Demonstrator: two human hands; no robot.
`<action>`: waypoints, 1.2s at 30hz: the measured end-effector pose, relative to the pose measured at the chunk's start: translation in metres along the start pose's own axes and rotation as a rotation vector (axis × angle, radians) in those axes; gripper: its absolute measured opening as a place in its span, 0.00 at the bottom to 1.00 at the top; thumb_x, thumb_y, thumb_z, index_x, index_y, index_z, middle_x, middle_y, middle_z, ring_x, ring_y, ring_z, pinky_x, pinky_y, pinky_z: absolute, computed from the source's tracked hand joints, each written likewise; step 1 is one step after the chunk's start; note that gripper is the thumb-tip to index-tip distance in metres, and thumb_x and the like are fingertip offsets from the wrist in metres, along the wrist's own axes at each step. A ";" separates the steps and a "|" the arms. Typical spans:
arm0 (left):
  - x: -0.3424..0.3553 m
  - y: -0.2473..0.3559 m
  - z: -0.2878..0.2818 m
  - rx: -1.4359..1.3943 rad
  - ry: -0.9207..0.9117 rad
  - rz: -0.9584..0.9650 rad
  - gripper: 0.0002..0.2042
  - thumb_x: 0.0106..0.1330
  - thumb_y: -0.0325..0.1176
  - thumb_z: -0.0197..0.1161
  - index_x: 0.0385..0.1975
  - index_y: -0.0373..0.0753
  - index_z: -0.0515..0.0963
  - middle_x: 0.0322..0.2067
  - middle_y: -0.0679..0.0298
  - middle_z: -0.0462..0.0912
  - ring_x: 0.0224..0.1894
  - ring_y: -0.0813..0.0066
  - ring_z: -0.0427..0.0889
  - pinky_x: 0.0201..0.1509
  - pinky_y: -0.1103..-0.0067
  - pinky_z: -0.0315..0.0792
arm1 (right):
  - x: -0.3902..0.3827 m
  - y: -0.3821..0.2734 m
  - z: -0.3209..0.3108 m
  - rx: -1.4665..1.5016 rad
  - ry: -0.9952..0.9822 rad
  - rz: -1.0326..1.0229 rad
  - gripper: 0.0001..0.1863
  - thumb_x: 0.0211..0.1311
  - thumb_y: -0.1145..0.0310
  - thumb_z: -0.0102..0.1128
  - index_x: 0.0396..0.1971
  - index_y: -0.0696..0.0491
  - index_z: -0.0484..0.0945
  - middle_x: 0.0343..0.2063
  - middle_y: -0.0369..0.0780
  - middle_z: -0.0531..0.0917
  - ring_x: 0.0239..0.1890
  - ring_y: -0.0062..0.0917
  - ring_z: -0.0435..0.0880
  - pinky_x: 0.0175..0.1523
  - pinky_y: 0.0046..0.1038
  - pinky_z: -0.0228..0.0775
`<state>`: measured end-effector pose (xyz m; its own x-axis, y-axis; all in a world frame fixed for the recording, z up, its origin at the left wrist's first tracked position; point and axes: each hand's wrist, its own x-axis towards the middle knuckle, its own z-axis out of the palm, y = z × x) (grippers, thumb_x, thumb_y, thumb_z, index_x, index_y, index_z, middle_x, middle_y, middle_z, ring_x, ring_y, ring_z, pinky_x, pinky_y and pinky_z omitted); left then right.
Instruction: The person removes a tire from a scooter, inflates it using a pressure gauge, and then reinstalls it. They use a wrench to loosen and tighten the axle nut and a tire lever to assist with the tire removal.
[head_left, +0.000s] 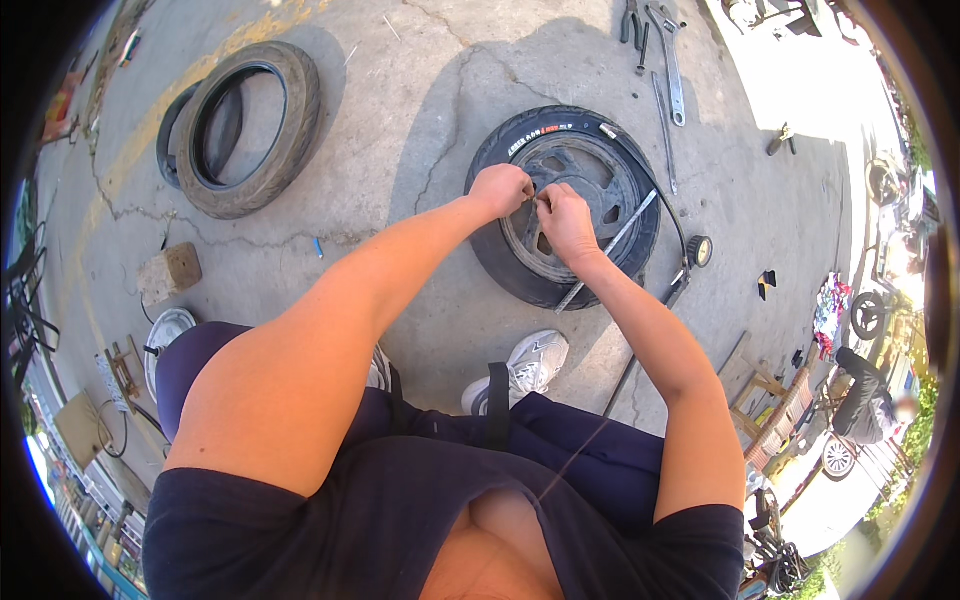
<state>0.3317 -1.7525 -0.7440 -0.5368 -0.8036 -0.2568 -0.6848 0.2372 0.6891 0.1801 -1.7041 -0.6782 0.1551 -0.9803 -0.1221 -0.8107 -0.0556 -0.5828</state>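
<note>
A wheel, its black tyre [487,247] fitted round a grey spoked rim [565,158], lies flat on the ground in front of me. My left hand [503,192] and my right hand [567,222] meet over the rim's left part, fingers pinched close together. Whatever sits between the fingertips is too small to make out. A straight metal bar [628,236] lies slanting across the wheel's right side, near my right wrist. Along the tyre's right edge curves a black air hose [660,184], leading to a round pressure gauge [701,250].
Two worn tyres [303,140] lie overlapping at the far left. Pliers [631,24], an adjustable wrench [671,70] and a thin rod [664,130] are beyond the wheel. A block [171,274] lies at left. Another person [866,400] is at the far right, near a wooden chair [780,415].
</note>
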 end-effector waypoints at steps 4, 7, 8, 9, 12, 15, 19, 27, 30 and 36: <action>0.000 0.001 -0.001 0.003 -0.011 -0.007 0.09 0.55 0.32 0.65 0.34 0.46 0.87 0.32 0.58 0.86 0.39 0.59 0.84 0.43 0.68 0.77 | -0.001 0.002 0.000 -0.003 -0.025 -0.002 0.04 0.58 0.73 0.59 0.30 0.57 0.79 0.32 0.48 0.80 0.36 0.46 0.81 0.44 0.42 0.73; -0.001 0.001 -0.002 0.003 -0.014 -0.005 0.08 0.55 0.32 0.65 0.34 0.46 0.87 0.32 0.58 0.86 0.39 0.60 0.84 0.43 0.68 0.77 | -0.001 -0.002 -0.003 0.016 -0.020 0.002 0.04 0.58 0.73 0.59 0.30 0.57 0.79 0.32 0.48 0.80 0.36 0.46 0.81 0.44 0.42 0.73; -0.001 0.001 -0.003 0.003 -0.016 -0.002 0.08 0.55 0.32 0.65 0.34 0.46 0.87 0.32 0.58 0.86 0.39 0.60 0.84 0.43 0.68 0.77 | -0.001 -0.002 -0.003 0.019 -0.009 -0.005 0.04 0.57 0.74 0.60 0.30 0.58 0.79 0.32 0.48 0.80 0.35 0.46 0.81 0.43 0.41 0.73; -0.001 0.001 -0.002 0.001 -0.015 -0.006 0.08 0.55 0.32 0.65 0.34 0.46 0.87 0.32 0.58 0.86 0.39 0.60 0.84 0.43 0.68 0.77 | 0.000 -0.001 -0.002 0.021 0.002 -0.011 0.03 0.56 0.75 0.60 0.29 0.58 0.79 0.31 0.48 0.80 0.35 0.45 0.81 0.43 0.40 0.73; -0.001 0.002 -0.001 0.001 -0.007 -0.016 0.08 0.55 0.32 0.65 0.34 0.47 0.87 0.32 0.58 0.86 0.39 0.59 0.84 0.43 0.68 0.77 | 0.000 0.000 0.003 -0.013 0.007 -0.016 0.03 0.55 0.75 0.61 0.28 0.59 0.79 0.30 0.48 0.80 0.34 0.45 0.81 0.41 0.40 0.73; -0.001 0.002 0.000 0.013 0.002 -0.014 0.08 0.55 0.32 0.65 0.33 0.47 0.87 0.32 0.58 0.86 0.39 0.59 0.84 0.43 0.67 0.77 | 0.001 0.000 0.005 -0.048 -0.002 -0.017 0.03 0.55 0.76 0.60 0.29 0.58 0.78 0.30 0.48 0.80 0.34 0.45 0.81 0.42 0.40 0.73; -0.002 0.001 0.001 0.014 0.022 -0.021 0.06 0.54 0.32 0.65 0.31 0.45 0.86 0.30 0.58 0.85 0.38 0.58 0.84 0.43 0.67 0.77 | 0.003 -0.004 0.009 -0.095 -0.010 -0.049 0.03 0.56 0.77 0.57 0.30 0.58 0.76 0.30 0.47 0.79 0.35 0.45 0.80 0.42 0.41 0.73; -0.005 -0.003 0.003 -0.056 0.111 0.007 0.08 0.53 0.35 0.67 0.25 0.38 0.82 0.30 0.54 0.82 0.39 0.52 0.82 0.41 0.63 0.75 | 0.006 -0.009 0.018 -0.221 -0.015 -0.154 0.09 0.55 0.78 0.52 0.36 0.57 0.67 0.32 0.49 0.80 0.36 0.45 0.82 0.40 0.43 0.75; -0.007 -0.010 0.008 -0.111 0.147 0.042 0.08 0.53 0.36 0.67 0.25 0.38 0.81 0.32 0.54 0.82 0.38 0.52 0.81 0.40 0.63 0.74 | 0.009 -0.017 0.012 -0.259 -0.122 -0.012 0.07 0.60 0.75 0.50 0.37 0.58 0.65 0.29 0.51 0.82 0.32 0.48 0.83 0.38 0.45 0.75; -0.014 0.002 0.014 -0.027 0.269 0.046 0.08 0.55 0.36 0.66 0.23 0.38 0.80 0.30 0.58 0.79 0.36 0.54 0.81 0.39 0.63 0.74 | 0.013 -0.013 0.012 -0.248 -0.175 0.133 0.08 0.68 0.69 0.46 0.37 0.59 0.65 0.27 0.53 0.82 0.28 0.50 0.83 0.35 0.47 0.75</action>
<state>0.3313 -1.7332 -0.7483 -0.4143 -0.9093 -0.0384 -0.6477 0.2650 0.7143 0.1995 -1.7141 -0.6819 0.1163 -0.9358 -0.3328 -0.9398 0.0047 -0.3416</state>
